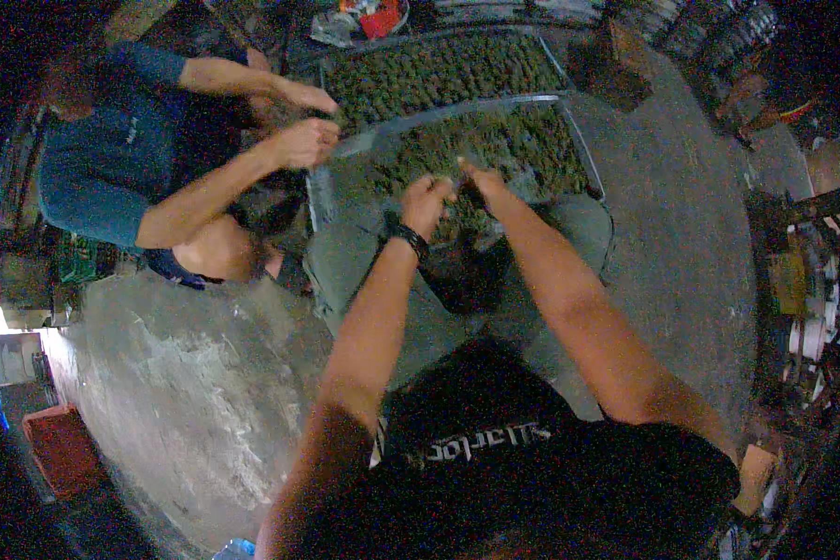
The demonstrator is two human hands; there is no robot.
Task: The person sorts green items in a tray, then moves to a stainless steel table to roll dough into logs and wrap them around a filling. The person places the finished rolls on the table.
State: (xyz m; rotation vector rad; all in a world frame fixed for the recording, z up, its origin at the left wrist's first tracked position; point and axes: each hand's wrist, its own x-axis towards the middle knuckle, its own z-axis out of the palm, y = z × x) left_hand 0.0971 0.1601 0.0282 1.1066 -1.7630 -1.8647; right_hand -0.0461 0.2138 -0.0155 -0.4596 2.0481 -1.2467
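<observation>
We held our left hand (425, 201) and right hand (483, 185) close together over the near tray (581, 149), probably to keep fine fingerwork above its contents. The left fingers were curled inward and the right ones partly bent toward them; in the blur we could not tell whether either pinched anything. The small green-brown clumps (541, 145) lay in that tray, just beneath and beyond our hands. The far tray (553, 61) stood right behind it, likely for shared reach with the co-worker's hands (308, 140) at the left. The clumps looked rough and tufted, the tray rims thin, straight-sided and pale, the concrete floor (205, 364) scuffed and chalky.
</observation>
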